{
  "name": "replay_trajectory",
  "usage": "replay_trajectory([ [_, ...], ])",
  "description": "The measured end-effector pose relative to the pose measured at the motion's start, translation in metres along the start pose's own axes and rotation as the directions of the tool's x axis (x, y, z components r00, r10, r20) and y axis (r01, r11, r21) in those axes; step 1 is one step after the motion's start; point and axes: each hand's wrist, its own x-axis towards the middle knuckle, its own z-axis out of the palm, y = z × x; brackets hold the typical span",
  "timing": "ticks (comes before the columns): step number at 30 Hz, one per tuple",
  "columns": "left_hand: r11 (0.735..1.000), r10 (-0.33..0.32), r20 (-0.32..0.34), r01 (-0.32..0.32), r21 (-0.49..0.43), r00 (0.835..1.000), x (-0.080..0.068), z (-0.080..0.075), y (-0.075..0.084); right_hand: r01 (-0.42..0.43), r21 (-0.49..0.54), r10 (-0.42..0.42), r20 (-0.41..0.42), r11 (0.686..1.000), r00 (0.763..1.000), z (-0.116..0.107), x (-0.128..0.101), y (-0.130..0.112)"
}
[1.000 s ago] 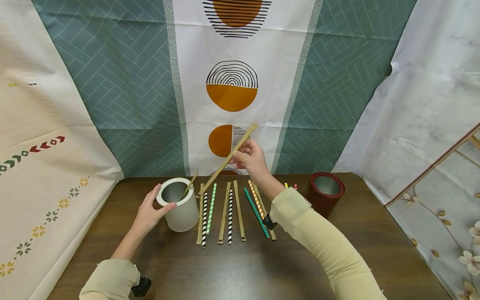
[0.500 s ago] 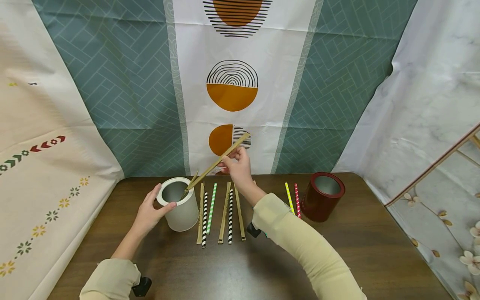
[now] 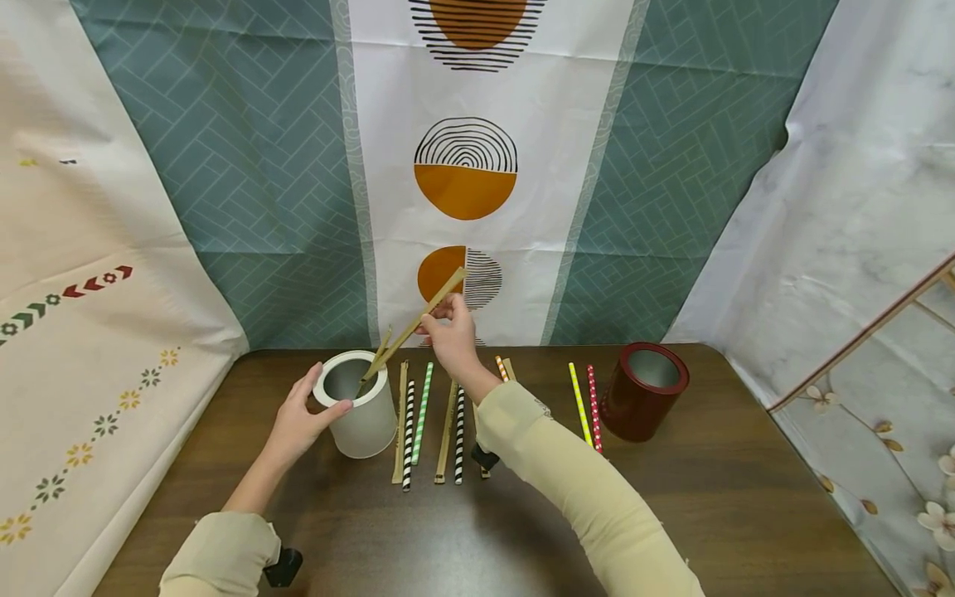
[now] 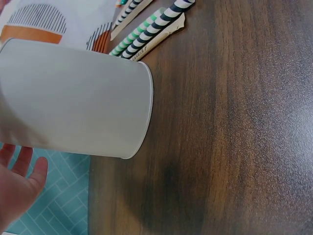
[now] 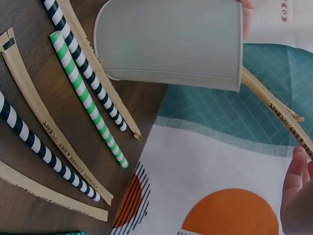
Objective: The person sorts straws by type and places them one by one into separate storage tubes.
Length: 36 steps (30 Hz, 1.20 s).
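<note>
1. Two cream sleeves (image 3: 220, 551) enter from the near edge over a dark brown wood-grain table (image 3: 418, 555); a small black device (image 3: 283, 569) sits at the left cuff.
2. Left hand (image 3: 302, 427): thumb and fingers spread apart, clasped round the upper part of a light grey cylindrical canister (image 3: 363, 427) with a white rim. Canister upright on the table.
3. Just beside it on the table, in order: a flat brown paper wrapper strip (image 3: 400, 423), a black-and-white striped straw (image 3: 408, 435) and a light green-and-white striped straw (image 3: 422, 413). A second brown strip and a second black-and-white straw lie near these.
4. Right hand (image 3: 453, 336): thumb and fingertips clamped on a long brown paper-wrapped stick (image 3: 406, 335), tilted, lower end within the canister mouth. Contact with the inner wall: cannot tell.
5. Another slim brown piece (image 3: 384, 340) leans in the same mouth, top above the rim.
6. Well apart, toward the right: a yellow straw (image 3: 580, 404), a red white-dotted straw (image 3: 593, 406), then an upright dark red cylindrical canister (image 3: 634, 406) with a silvery interior.
7. Behind the table: teal-and-white patterned cloth (image 3: 276, 166) with orange half-circles.
</note>
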Motion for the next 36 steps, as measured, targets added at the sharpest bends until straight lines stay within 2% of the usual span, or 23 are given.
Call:
replay_trajectory([
  [4,1.000,0.004,-0.004,-0.004,-0.002,1.000,0.000,0.000,0.001,0.005,-0.073,-0.003,0.019,0.997,1.000,0.008,-0.003,-0.001],
  [13,1.000,0.011,-0.019,-0.011,-0.002,1.000,0.000,0.001,0.002,0.062,-0.216,-0.037,0.116,0.975,0.993,0.020,0.005,0.030],
  [18,1.000,0.008,-0.019,-0.008,0.000,1.000,0.000,0.001,0.002,0.041,-0.257,0.000,0.155,0.966,0.988,0.019,0.001,0.037],
  [25,1.000,0.012,-0.020,-0.012,0.003,1.000,0.000,0.001,0.001,-0.029,-0.296,0.084,0.176,0.955,0.981,0.007,0.000,0.048],
  [36,1.000,-0.006,-0.006,0.007,0.013,1.000,0.000,0.000,0.002,-0.035,-0.330,0.095,0.166,0.943,0.982,-0.026,0.003,0.059],
])
